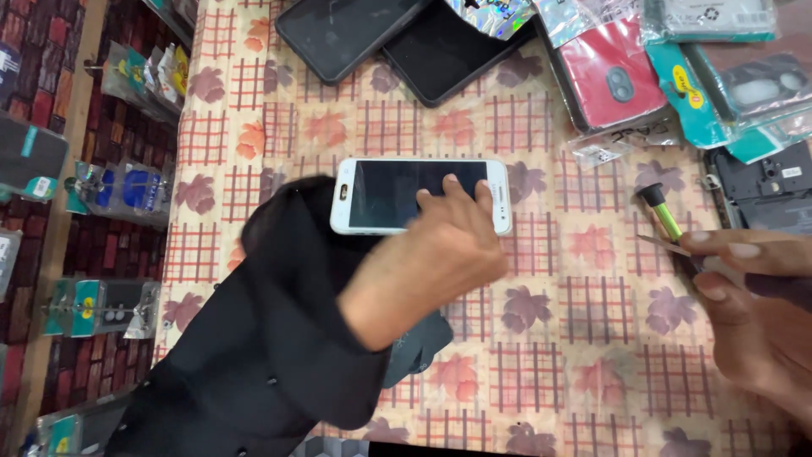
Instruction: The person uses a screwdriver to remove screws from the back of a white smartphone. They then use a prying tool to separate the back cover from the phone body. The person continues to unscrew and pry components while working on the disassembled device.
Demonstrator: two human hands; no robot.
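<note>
The left hand (431,267) is pressing open fingertips on the white phone (420,195) lying flat on the table (541,338), while the right hand (748,296) is pinching a green-tipped tool (661,211) just beside it, likely steadying the phone before bringing the tool to its edge.

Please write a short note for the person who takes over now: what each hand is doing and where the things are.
Left hand: fingertips rest on the dark screen of the white phone, which lies face up on the patterned tablecloth; nothing is gripped.
Right hand: holds a thin flat tool beside a green-handled tool.
Dark phones and packaged phone cases lie at the far edge.
The phone looks closed and unopened.
</note>
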